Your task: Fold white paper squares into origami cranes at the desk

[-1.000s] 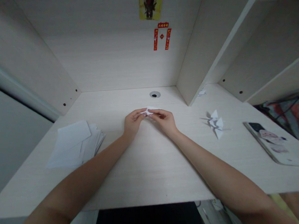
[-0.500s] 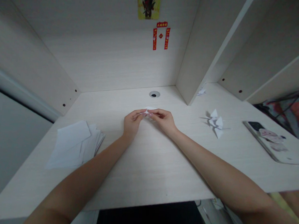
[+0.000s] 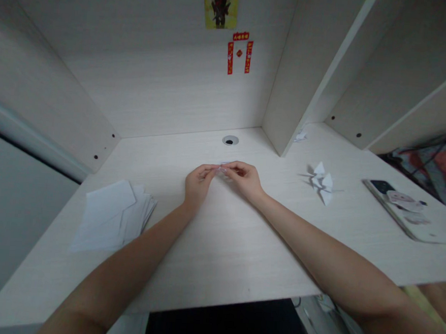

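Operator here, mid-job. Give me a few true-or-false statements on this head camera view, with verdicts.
1. The left hand and the right hand both pinch one small piece of white paper. True.
2. The stack of white paper sheets lies to the right of the hands. False: it lies to their left.
3. A folded paper crane sits on the desk between the hands and the phone. True.
4. The right hand is holding the phone. False: the phone lies on the desk, apart from both hands.
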A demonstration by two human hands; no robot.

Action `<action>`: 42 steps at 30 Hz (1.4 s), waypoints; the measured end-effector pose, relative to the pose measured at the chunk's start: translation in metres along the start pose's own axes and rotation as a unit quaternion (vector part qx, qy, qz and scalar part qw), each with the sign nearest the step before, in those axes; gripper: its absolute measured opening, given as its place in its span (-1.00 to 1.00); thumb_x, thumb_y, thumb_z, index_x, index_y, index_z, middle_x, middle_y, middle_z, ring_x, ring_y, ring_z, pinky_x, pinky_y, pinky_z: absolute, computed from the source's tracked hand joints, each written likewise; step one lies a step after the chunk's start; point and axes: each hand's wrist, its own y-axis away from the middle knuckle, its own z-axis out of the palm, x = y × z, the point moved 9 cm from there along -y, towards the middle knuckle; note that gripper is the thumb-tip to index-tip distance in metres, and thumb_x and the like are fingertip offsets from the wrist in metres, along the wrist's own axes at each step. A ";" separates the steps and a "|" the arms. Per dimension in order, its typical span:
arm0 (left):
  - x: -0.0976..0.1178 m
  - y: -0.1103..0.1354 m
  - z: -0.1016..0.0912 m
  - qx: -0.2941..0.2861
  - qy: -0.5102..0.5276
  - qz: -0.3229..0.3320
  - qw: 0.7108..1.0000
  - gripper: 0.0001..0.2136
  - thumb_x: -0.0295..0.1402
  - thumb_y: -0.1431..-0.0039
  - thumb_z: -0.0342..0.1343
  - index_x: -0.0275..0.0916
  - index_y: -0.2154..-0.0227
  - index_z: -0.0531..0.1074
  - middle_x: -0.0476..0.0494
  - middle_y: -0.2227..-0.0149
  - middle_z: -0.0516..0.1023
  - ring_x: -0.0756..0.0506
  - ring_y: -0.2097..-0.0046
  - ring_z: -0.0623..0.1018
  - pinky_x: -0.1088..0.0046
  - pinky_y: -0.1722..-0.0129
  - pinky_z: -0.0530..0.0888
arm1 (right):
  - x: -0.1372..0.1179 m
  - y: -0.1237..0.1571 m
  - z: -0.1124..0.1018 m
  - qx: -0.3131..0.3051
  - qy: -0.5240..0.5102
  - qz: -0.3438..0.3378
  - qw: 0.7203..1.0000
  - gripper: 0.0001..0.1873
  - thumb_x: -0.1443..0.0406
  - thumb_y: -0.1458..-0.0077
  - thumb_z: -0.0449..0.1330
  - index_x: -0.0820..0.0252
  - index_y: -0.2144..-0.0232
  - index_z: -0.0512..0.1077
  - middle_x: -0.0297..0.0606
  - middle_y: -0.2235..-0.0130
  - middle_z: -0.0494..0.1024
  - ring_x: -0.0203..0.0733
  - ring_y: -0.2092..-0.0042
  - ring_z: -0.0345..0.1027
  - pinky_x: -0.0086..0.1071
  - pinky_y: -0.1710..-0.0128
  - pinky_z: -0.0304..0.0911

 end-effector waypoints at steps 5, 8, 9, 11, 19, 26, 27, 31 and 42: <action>0.000 0.000 0.000 -0.006 0.000 0.008 1.000 -0.83 -0.25 -0.01 0.17 -0.23 0.38 0.52 -0.11 0.30 0.60 -0.07 0.24 0.56 0.39 0.12 0.43 | 0.002 -0.001 -0.001 -0.003 0.007 -0.004 1.000 -0.70 0.08 0.13 0.28 0.20 0.43 0.54 -0.25 0.41 0.58 -0.26 0.39 0.39 -0.39 0.36 0.27; 0.001 0.001 0.000 -0.001 -0.005 0.006 1.000 -0.84 -0.26 0.01 0.19 -0.23 0.40 0.52 -0.12 0.32 0.60 -0.07 0.25 0.56 0.40 0.14 0.43 | 0.005 -0.002 -0.003 0.002 0.014 -0.005 1.000 -0.71 0.09 0.11 0.27 0.20 0.44 0.54 -0.25 0.42 0.57 -0.27 0.42 0.36 -0.39 0.38 0.25; 0.001 0.001 0.000 0.000 -0.010 0.007 1.000 -0.84 -0.26 0.01 0.20 -0.23 0.40 0.53 -0.12 0.32 0.60 -0.08 0.25 0.56 0.40 0.15 0.43 | 0.005 -0.002 -0.004 0.005 0.015 -0.007 1.000 -0.72 0.09 0.10 0.27 0.20 0.44 0.54 -0.25 0.43 0.57 -0.28 0.42 0.35 -0.39 0.38 0.24; 0.004 0.002 0.001 -0.001 -0.024 0.011 1.000 -0.84 -0.25 0.01 0.20 -0.23 0.40 0.53 -0.11 0.31 0.60 -0.08 0.25 0.56 0.40 0.15 0.43 | 0.005 -0.002 -0.005 0.015 0.013 -0.010 1.000 -0.72 0.11 0.08 0.26 0.21 0.44 0.54 -0.26 0.45 0.55 -0.29 0.44 0.33 -0.40 0.39 0.22; 0.014 0.007 0.003 -0.010 -0.042 0.030 0.999 -0.81 -0.25 -0.01 0.18 -0.21 0.32 0.52 -0.11 0.27 0.60 -0.08 0.24 0.56 0.42 0.16 0.43 | -0.001 0.000 -0.008 0.042 0.022 -0.011 0.999 -0.73 0.11 0.07 0.25 0.22 0.46 0.52 -0.29 0.48 0.53 -0.30 0.44 0.31 -0.41 0.39 0.21; 0.005 0.005 0.004 -0.030 0.013 0.001 0.999 -0.50 -0.25 0.02 0.22 -0.18 -0.03 0.34 -0.08 0.38 0.61 -0.07 0.30 0.57 0.43 0.19 0.45 | -0.004 -0.001 -0.007 0.039 -0.006 -0.023 0.999 -0.76 0.13 0.08 0.27 0.20 0.45 0.52 -0.31 0.49 0.52 -0.31 0.45 0.30 -0.41 0.38 0.22; 0.003 0.003 0.005 -0.036 0.024 -0.002 0.999 -0.51 -0.24 0.03 0.22 -0.20 -0.01 0.37 -0.09 0.37 0.61 -0.07 0.30 0.57 0.43 0.19 0.45 | -0.005 -0.001 -0.007 0.036 -0.006 -0.025 0.999 -0.76 0.13 0.09 0.27 0.20 0.45 0.53 -0.31 0.48 0.53 -0.30 0.45 0.31 -0.40 0.38 0.22; -0.001 -0.002 0.007 -0.033 0.052 -0.004 0.998 -0.71 -0.22 0.05 0.23 -0.26 0.27 0.53 -0.16 0.23 0.61 -0.10 0.23 0.58 0.35 0.12 0.47 | -0.006 0.000 -0.004 0.028 -0.012 -0.029 0.999 -0.75 0.12 0.12 0.30 0.19 0.47 0.52 -0.30 0.46 0.53 -0.30 0.44 0.33 -0.41 0.38 0.23; 0.000 -0.001 0.002 -0.018 0.029 0.013 0.999 -0.79 -0.25 0.04 0.22 -0.25 0.35 0.56 -0.15 0.28 0.62 -0.10 0.22 0.58 0.34 0.11 0.47 | -0.001 -0.001 0.005 -0.027 -0.013 -0.011 0.999 -0.67 0.09 0.07 0.26 0.16 0.28 0.53 -0.29 0.41 0.55 -0.33 0.45 0.31 -0.43 0.41 0.25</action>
